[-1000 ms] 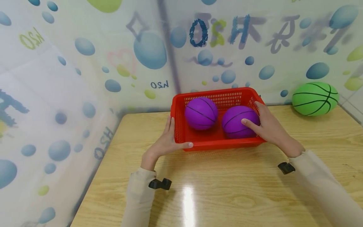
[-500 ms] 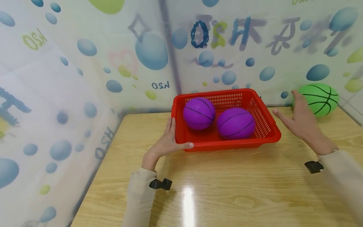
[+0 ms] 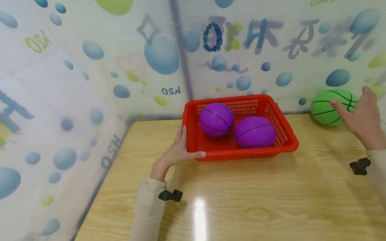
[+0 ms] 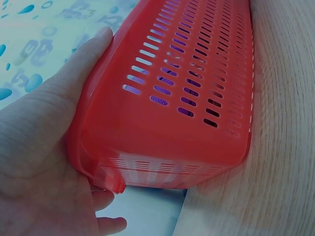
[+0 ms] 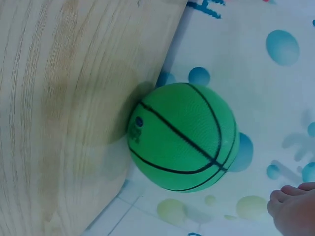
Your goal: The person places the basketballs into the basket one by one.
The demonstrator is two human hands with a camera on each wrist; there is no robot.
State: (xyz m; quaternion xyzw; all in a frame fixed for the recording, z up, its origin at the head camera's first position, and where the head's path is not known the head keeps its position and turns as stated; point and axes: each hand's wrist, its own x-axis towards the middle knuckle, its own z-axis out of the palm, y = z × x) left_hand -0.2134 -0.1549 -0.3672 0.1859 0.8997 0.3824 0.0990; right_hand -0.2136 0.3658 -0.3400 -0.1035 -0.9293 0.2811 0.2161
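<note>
A red plastic basket with slotted walls stands on the wooden table, holding two purple mini basketballs: a left one and a right one. My left hand grips its left end, thumb along the front rim and fingers on the short side. In the left wrist view, the thumb lies over the rim of the basket and fingertips show below it. A green mini basketball rests at the table's back right. My right hand hovers before its right side with fingers spread, apart from it in the right wrist view.
Behind the table hangs a pale sheet printed with blue and green bubbles and letters; it also covers the left side. The green ball sits near the table's back edge, close to the sheet.
My right hand has let go of the basket's right end and moved right, past the green ball's front. The purple balls have rolled slightly inside the basket. My left hand keeps its place.
</note>
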